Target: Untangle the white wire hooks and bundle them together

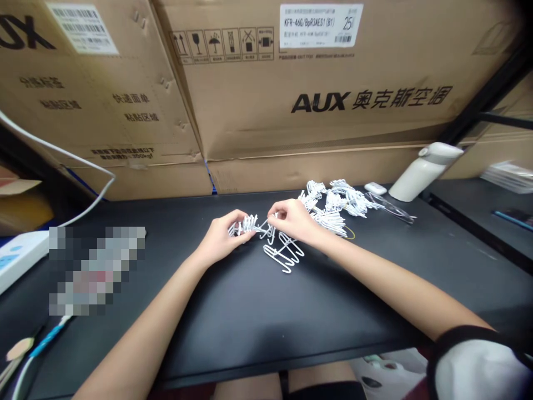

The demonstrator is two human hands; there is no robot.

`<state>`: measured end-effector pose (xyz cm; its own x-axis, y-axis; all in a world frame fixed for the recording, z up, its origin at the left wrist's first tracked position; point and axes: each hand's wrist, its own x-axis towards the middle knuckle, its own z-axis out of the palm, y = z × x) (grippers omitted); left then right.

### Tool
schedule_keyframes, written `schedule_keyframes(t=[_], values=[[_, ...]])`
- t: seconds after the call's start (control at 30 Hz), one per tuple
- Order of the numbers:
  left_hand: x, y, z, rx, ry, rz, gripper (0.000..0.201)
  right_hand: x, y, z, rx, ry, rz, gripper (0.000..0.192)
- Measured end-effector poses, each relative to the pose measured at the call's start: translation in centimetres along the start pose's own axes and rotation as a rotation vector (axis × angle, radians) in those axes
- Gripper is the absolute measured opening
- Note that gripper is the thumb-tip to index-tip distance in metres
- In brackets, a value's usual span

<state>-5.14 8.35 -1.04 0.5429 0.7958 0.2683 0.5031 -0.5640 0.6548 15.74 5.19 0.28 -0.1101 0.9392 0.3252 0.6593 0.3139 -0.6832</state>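
My left hand (222,236) is closed around a small bunch of white wire hooks (250,223), their bent ends sticking out between thumb and fingers. Just to its right, my right hand (293,219) pinches a white wire hook (263,226) that reaches toward the bunch. Several loose white hooks (285,254) lie on the black table under my right hand. Behind that hand rest bundles of the same white hooks (350,199), some of them banded together. A thin yellow rubber band (351,232) shows at the edge of the bundles.
Large cardboard boxes (258,116) stand along the back of the table (250,322). A white bottle (422,172), a small white case (375,189) and eyeglasses (393,208) are at the back right. On the left are a power strip (25,258) and a pixelated object (97,272) with a cable.
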Motion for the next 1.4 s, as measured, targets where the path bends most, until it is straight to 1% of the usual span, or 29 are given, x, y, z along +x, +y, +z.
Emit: schedule_keyframes(t=[0.13,0.23,0.3,0.37,0.43,0.53,0.63,0.77,0.97,1.03,1.13,1.27,1.33,1.4], values=[[-0.1,0.1,0.1,-0.011,-0.038,0.015,0.035,-0.1,0.1,0.3,0.076,-0.037,0.000,0.018],[-0.1,0.3,0.2,-0.079,-0.055,0.001,0.039,-0.2,0.1,0.5,0.094,-0.063,-0.008,0.018],[-0.1,0.3,0.1,-0.168,-0.085,-0.031,0.047,-0.2,0.1,0.5,0.104,-0.077,-0.006,0.019],[0.0,0.3,-0.1,-0.292,-0.154,-0.070,0.057,-0.1,0.2,0.5,0.116,-0.090,0.008,0.018],[0.0,0.3,-0.6,-0.429,-0.230,-0.111,0.062,-0.1,0.3,0.5,0.126,-0.104,0.021,0.019],[0.0,0.4,-1.3,-0.591,-0.301,-0.181,0.063,0.1,0.4,0.3,0.125,-0.134,0.036,0.019],[0.0,0.6,-1.9,-0.669,-0.347,-0.208,0.059,0.2,0.4,0.0,0.118,-0.173,0.041,0.021],[0.1,0.8,-2.1,-0.632,-0.344,-0.198,0.047,0.4,0.5,-0.6,0.133,-0.258,0.010,0.023],[0.1,0.7,-1.9,-0.628,-0.339,-0.241,0.045,0.8,0.7,-1.9,0.179,-0.408,-0.033,0.036],[0.1,0.6,-1.8,-0.601,-0.331,-0.251,0.044,0.8,0.7,-2.1,0.182,-0.422,-0.036,0.038],[0.1,0.5,-1.8,-0.498,-0.316,-0.235,0.045,0.8,0.8,-2.0,0.186,-0.423,-0.039,0.037],[0.2,0.4,-2.0,-0.319,-0.266,-0.145,0.041,0.8,0.9,-1.9,0.200,-0.416,-0.041,0.037],[0.3,0.3,-2.0,-0.258,-0.238,-0.101,0.038,0.8,0.9,-1.8,0.207,-0.416,-0.033,0.037],[0.3,0.2,-2.0,-0.227,-0.220,-0.089,0.039,0.8,0.8,-1.9,0.215,-0.418,-0.024,0.038]])
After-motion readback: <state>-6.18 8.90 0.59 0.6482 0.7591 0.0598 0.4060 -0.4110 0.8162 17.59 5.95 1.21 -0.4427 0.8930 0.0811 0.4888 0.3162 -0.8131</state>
